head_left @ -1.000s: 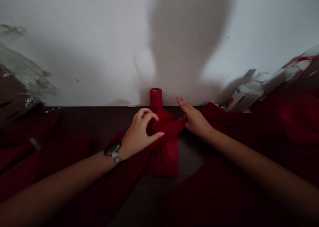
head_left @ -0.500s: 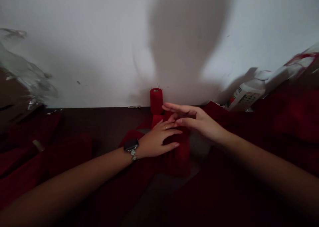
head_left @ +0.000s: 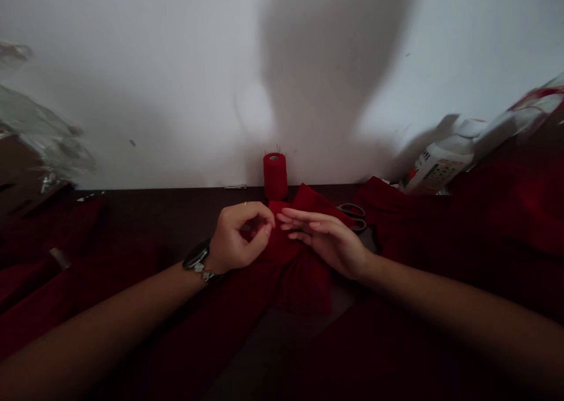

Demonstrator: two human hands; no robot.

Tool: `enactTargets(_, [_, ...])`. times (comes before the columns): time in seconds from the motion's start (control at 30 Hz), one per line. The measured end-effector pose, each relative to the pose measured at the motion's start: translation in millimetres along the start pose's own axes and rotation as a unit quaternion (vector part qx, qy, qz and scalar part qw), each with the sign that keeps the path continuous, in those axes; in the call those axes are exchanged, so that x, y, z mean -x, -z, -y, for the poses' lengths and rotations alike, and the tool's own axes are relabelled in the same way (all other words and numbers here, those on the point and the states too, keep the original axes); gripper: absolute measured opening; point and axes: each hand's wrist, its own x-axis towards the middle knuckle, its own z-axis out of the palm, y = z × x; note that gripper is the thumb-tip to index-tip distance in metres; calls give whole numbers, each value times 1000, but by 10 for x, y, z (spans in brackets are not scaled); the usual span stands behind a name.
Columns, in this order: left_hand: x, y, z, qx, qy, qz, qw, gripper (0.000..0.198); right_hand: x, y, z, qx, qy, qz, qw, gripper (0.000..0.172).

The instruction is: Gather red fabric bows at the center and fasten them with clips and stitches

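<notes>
My left hand (head_left: 241, 235), with a dark watch and a bracelet at its wrist, is raised in a pinch, thumb and fingertips together. Whatever sits between those fingertips, if anything, is too small to make out. Opposite it, my right hand (head_left: 332, 239) is open with its fingers stretched toward the left fingertips, a small gap apart. Gathered red cloth (head_left: 304, 286) lies beneath both hands. Just behind them a red thread spool (head_left: 275, 177) stands upright with several pins or needles sticking from its top.
Scissors (head_left: 353, 209) with dark handles lie right of the hands, partly on red cloth. A white labelled bottle (head_left: 438, 163) leans by the wall at right. Clear plastic (head_left: 44, 134) is at far left. A small metal clip (head_left: 235, 186) lies by the white wall (head_left: 176, 84).
My left hand has pulled back to the left and gone from spread flat to a pinch. My right hand has lowered slightly, and the scissors behind it now show.
</notes>
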Motion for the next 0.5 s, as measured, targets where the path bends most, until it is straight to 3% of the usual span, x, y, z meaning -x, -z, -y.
enactTargets(0.1, [39,-72,6,-11,-31,29,999,15,-11,11,-4,20,4,1,1000,40])
enactTargets(0.17, [44,-116,45,-1,-18,40,999,16,-19,17,-8,25,8,-4,1000,39])
enactTargets(0.3, [24,-151,120,9,11,17,1000,13,-30,30,-13,19,7,0,1000,36])
enactTargets(0.5, [28,-148,128,10,-18,21,1000,8,-21,44,-45,10,-2,5,1000,31])
